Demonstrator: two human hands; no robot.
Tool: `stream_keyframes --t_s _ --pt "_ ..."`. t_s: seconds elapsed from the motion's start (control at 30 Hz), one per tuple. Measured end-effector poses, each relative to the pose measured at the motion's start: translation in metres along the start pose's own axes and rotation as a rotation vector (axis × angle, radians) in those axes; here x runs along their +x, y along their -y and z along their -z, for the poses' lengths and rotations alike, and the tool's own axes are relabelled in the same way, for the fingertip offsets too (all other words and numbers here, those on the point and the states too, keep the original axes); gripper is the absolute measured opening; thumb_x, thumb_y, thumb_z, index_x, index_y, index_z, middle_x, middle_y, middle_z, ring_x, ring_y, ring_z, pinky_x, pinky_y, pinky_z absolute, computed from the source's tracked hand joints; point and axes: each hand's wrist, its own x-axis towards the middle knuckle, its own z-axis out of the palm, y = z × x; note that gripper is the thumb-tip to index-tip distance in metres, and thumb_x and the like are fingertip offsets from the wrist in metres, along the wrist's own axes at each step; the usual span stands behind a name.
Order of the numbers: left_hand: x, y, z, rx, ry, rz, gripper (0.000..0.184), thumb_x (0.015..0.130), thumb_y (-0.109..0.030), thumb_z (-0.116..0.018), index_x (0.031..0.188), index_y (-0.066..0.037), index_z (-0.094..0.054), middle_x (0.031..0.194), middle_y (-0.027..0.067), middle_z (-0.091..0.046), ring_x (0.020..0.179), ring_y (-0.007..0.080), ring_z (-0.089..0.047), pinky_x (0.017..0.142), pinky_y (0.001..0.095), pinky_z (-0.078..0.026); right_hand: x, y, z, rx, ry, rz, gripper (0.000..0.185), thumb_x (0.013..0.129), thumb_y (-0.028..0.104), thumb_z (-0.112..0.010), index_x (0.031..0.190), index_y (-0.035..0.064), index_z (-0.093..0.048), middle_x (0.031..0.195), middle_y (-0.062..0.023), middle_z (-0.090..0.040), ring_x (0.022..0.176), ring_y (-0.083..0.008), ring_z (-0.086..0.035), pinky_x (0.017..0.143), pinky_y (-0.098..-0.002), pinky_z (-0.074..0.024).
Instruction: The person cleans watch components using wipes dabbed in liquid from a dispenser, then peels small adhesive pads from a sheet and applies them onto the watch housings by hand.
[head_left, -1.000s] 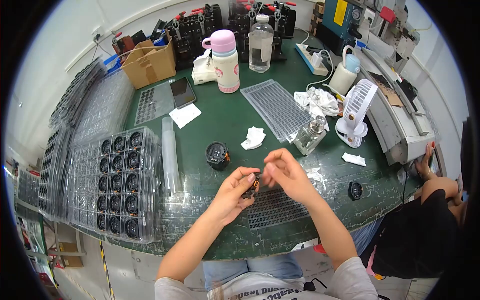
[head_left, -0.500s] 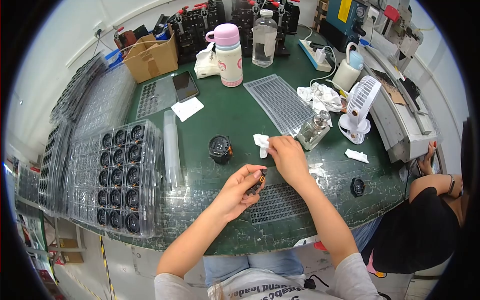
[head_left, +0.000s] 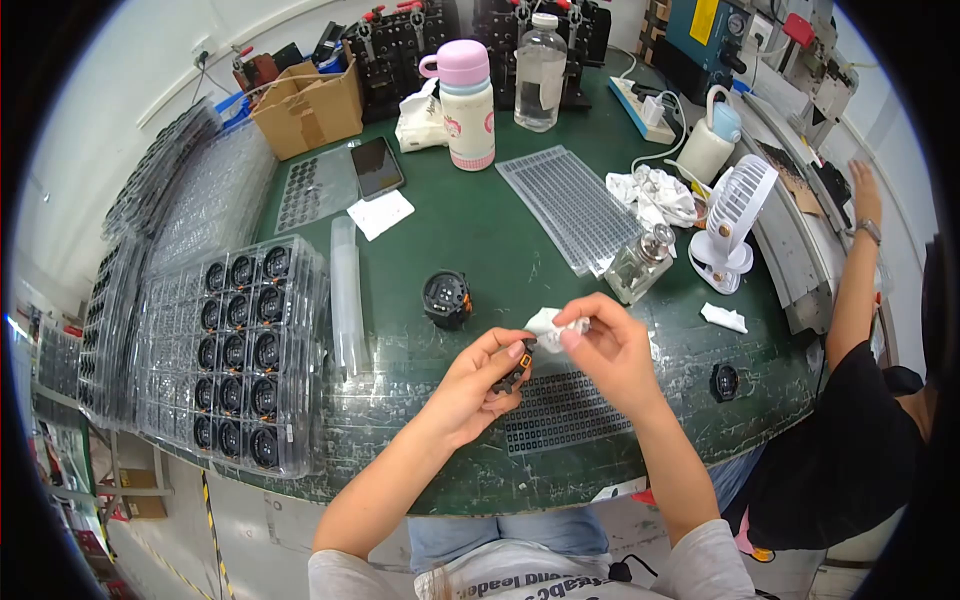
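My left hand (head_left: 470,385) is closed around a black watch case (head_left: 516,368) with an orange detail on its side, held tilted above the table. A crumpled white wipe (head_left: 556,326) is pinched in my right hand (head_left: 612,350), close beside the upper end of the watch case; whether they touch I cannot tell. Beyond my left hand, another black watch case (head_left: 446,298) with orange buttons sits on the green table. Below my hands lies a sheet of small dark adhesive pieces (head_left: 565,415). One more black watch case (head_left: 724,381) rests at the right.
A clear tray (head_left: 235,355) of round watch parts stands left, near a plastic tube (head_left: 347,300). A glass dispenser bottle (head_left: 640,265), fan (head_left: 735,220), pink-lidded flask (head_left: 466,110) and water bottle (head_left: 540,80) stand farther back. A co-worker's arm (head_left: 858,270) reaches along the right machine.
My right hand has drawn the white wipe nearer, down beside the watch case in my left hand. The co-worker's hand has moved up and away along the machine.
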Motion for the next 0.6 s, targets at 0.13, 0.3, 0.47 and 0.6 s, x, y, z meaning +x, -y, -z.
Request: stream_keyframes --t_s 0.13,0.3,0.47,0.6 --pt "0.002 0.002 0.007 -0.022 0.019 -0.016 0.015 0.096 -0.018 -0.051 0.107 -0.007 -0.051 0.077 0.0038 -0.052 0.051 0.0023 -0.032 0.041 0.0156 -0.024 -0.004 -0.001 0.0 -0.033 0.037 0.131 0.02 0.082 -0.007 -0.063 0.101 -0.0036 -0.059 0.101 -0.0104 -0.06 0.093 -0.0131 -0.058 0.078 -0.0256 -0.0488" --pt "0.002 0.002 0.006 -0.034 0.0 -0.025 0.017 0.095 -0.02 -0.055 0.106 -0.007 -0.052 0.077 0.0033 -0.054 0.05 0.0016 -0.032 0.041 0.0163 -0.025 -0.009 0.008 -0.011 -0.097 -0.074 0.049 0.015 0.081 -0.006 -0.064 0.096 -0.0036 -0.062 0.1 -0.009 -0.062 0.093 -0.0139 -0.06 0.078 -0.0253 -0.0492" --pt "-0.002 -0.004 0.0 0.034 -0.01 -0.045 0.019 0.097 -0.019 -0.05 0.112 -0.007 -0.051 0.073 0.0046 -0.045 0.052 0.0042 -0.027 0.043 0.0158 -0.023 -0.003 0.01 0.001 -0.615 -0.213 0.263 0.022 0.071 -0.008 -0.065 0.09 0.0026 -0.067 0.094 -0.0073 -0.061 0.086 -0.0156 -0.063 0.074 -0.0261 -0.0491" --pt "-0.002 -0.005 0.0 0.071 -0.029 -0.063 0.02 0.097 -0.02 -0.05 0.113 -0.007 -0.052 0.073 0.0044 -0.045 0.052 0.004 -0.027 0.043 0.0156 -0.024 -0.003 0.003 -0.002 -0.823 -0.158 0.446 0.027 0.067 -0.01 -0.063 0.088 0.0056 -0.068 0.089 -0.0072 -0.058 0.08 -0.0178 -0.062 0.07 -0.0274 -0.0495"
